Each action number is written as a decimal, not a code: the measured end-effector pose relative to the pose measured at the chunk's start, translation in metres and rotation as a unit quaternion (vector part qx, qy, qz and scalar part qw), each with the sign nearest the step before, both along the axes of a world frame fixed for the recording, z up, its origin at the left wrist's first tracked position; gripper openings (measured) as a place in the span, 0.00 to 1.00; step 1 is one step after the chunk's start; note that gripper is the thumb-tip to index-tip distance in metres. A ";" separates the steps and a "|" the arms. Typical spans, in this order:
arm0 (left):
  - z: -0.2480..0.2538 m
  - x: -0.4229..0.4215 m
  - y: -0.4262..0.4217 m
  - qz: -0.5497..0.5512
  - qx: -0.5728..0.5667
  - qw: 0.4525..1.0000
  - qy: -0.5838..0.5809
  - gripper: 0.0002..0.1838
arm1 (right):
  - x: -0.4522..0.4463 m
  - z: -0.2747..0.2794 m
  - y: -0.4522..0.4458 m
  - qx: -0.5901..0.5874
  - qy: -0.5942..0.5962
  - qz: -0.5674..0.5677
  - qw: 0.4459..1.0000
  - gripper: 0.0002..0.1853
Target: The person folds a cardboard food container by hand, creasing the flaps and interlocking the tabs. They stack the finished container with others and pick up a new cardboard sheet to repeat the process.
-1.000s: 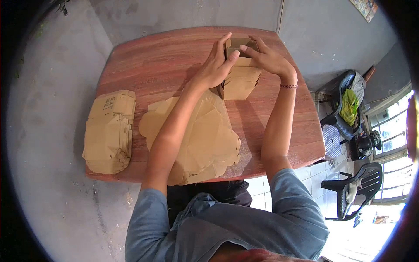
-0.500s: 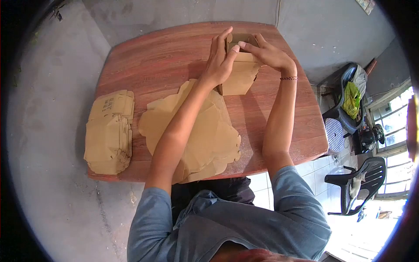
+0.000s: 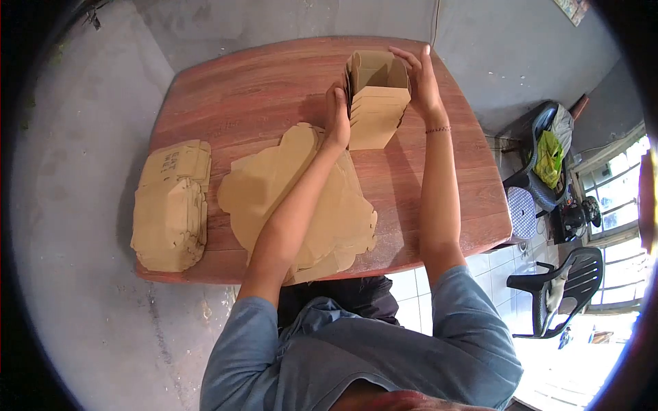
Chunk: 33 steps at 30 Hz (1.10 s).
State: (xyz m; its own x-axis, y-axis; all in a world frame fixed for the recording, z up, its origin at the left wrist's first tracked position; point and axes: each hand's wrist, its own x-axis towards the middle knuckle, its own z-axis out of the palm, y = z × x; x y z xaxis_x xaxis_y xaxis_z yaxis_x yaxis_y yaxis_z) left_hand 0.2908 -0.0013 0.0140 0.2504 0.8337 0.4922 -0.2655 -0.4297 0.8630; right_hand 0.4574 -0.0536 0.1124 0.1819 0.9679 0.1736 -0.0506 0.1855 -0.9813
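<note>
Shirt sleeves: two, blue-grey cloth [image 3: 236,356], one at each side nearest the viewer.
Flat sheets: one loose heap of brown, lobed cardboard [image 3: 332,205], lying under the left forearm; its sheets overlap too closely to count.
Folded pile: one, of tan, flattened cardboard with dark lettering [image 3: 168,219], at the table's left edge, well apart from both hands.
Left hand: one [image 3: 336,122], thumb raised, lying against the stack's left side; how far its fingers curl cannot be told.
Nested stack: one, of brown, open-topped cardboard boxes [image 3: 375,123], between the hands, beyond the flat sheets; its long axis appears upright, and several stepped edges show, the exact number unclear.
Right hand: one [image 3: 426,89], spread open at the stack's upper right, closed on nothing; the left sits lower and nearer.
Table: one, reddish-brown, wood-grained [image 3: 253,96].
Wall: grey, plain [image 3: 308,20], behind.
</note>
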 end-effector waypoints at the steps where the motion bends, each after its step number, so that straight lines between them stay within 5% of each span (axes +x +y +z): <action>1: -0.006 0.001 0.001 -0.006 -0.014 1.000 0.001 0.36 | -0.002 -0.008 -0.001 0.021 0.042 -0.012 0.999 0.50; 15: -0.038 0.021 0.016 -0.029 -0.066 0.997 0.021 0.34 | -0.025 -0.052 -0.009 0.149 0.107 -0.190 0.964 0.42; 17: -0.049 0.016 0.040 -0.054 -0.085 0.994 0.044 0.47 | -0.020 -0.054 -0.009 0.190 0.108 -0.222 0.950 0.42; 20: -0.001 -0.002 0.030 -0.031 -0.080 0.995 0.054 0.40 | -0.011 -0.052 -0.017 0.230 0.067 -0.273 0.932 0.40; 24: 0.065 -0.079 -0.008 -0.017 -0.060 0.974 0.219 0.46 | -0.016 -0.028 -0.039 0.325 -0.051 -0.405 0.853 0.32; 26: 0.070 -0.117 -0.038 -0.104 -0.017 0.945 0.311 0.44 | -0.032 -0.015 -0.070 0.385 -0.174 -0.413 0.806 0.19; 27: 0.066 -0.135 -0.052 -0.151 0.021 0.920 0.362 0.43 | -0.042 -0.018 -0.086 0.367 -0.156 -0.383 0.833 0.12; 28: 0.060 -0.153 -0.070 -0.139 0.088 0.892 0.421 0.43 | -0.051 -0.024 -0.103 0.366 -0.154 -0.386 0.833 0.12; 30: 0.044 -0.181 -0.072 -0.129 0.155 0.856 0.475 0.42 | -0.066 -0.039 -0.126 0.254 -0.394 -0.206 0.859 0.10; 32: 0.021 -0.211 -0.055 0.037 0.161 0.834 0.527 0.46 | -0.075 -0.071 -0.117 0.201 -0.407 -0.234 0.860 0.16; 33: 0.009 -0.222 -0.043 0.032 0.157 0.835 0.527 0.46 | -0.076 -0.086 -0.114 0.152 -0.420 -0.257 0.857 0.22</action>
